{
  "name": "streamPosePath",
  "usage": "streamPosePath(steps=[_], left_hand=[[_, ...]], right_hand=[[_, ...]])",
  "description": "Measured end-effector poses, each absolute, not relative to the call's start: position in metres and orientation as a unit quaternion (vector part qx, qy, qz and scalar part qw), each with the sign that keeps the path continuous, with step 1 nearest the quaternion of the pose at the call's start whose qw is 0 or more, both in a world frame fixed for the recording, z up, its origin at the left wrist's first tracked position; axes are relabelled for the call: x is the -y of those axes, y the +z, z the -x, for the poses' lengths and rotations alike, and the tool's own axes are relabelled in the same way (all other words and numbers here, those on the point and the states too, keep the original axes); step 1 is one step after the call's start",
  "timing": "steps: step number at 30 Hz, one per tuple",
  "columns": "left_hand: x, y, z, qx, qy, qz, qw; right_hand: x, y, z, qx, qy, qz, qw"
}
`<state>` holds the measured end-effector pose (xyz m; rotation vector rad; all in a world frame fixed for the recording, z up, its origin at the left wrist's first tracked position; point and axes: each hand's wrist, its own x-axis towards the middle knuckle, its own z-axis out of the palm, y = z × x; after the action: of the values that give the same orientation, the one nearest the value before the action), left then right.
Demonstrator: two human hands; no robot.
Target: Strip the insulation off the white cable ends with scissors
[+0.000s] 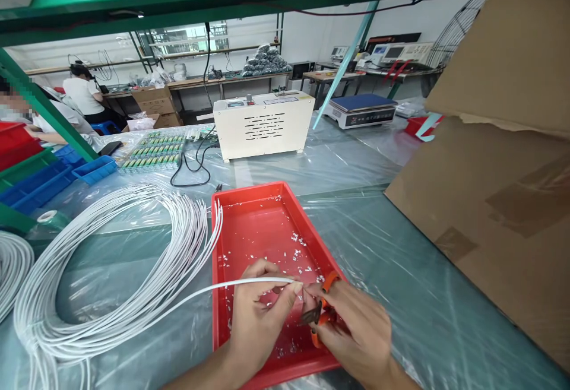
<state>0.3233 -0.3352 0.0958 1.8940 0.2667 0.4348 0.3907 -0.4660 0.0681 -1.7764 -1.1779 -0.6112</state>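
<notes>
Seen from the head camera, a person at a counter (445, 283) under clear plastic sheeting holds a slim white round cable (262, 281) over a shallow red plastic tray (252, 230). The left hand (256, 319) has its thumb and forefinger pinched together on the cable close to its tip, a grip that looks meant to steady the flexible end. The fingers of the right hand (363, 327) are curled round a small dark metal hand tool (310, 314), just beside that tip; how far the tool's jaws stand apart cannot be told. Orange pieces show among those fingers, whether handles or bands is unclear.

The cable runs leftward over the tray's rim to a large loose coil of white cables (189, 224), laid flat beside the tray, probably so that single ends stay within reach. Small white scraps (297, 254) dot the tray, which suggests it sits beneath the hands to catch offcuts. Beyond it stands a beige metal box with slotted vents (265, 126), with a blue-topped weighing scale (363, 111) farther right. A large brown cardboard box (485, 200) borders the right side, while a co-worker in a white top (84, 94) sits in the left background
</notes>
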Motion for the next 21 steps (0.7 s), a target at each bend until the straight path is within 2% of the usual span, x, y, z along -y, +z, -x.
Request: streamPosePath(steps=[10,17,21], left_hand=[[0.337,0.095,-0.327,-0.146,0.181,-0.758,0.61],[0.335,0.094,-0.328,-0.203,0.148,-0.651,0.716],[0.334,0.097,-0.327,-0.236,0.111,-0.557,0.788]], right_hand=[[0.467,0.069,-0.39,0.547,-0.276,0.697,0.373],[0.468,0.059,-0.389,0.589,-0.262,0.686,0.337],[0.467,0.057,-0.391,0.566,-0.27,0.682,0.376]])
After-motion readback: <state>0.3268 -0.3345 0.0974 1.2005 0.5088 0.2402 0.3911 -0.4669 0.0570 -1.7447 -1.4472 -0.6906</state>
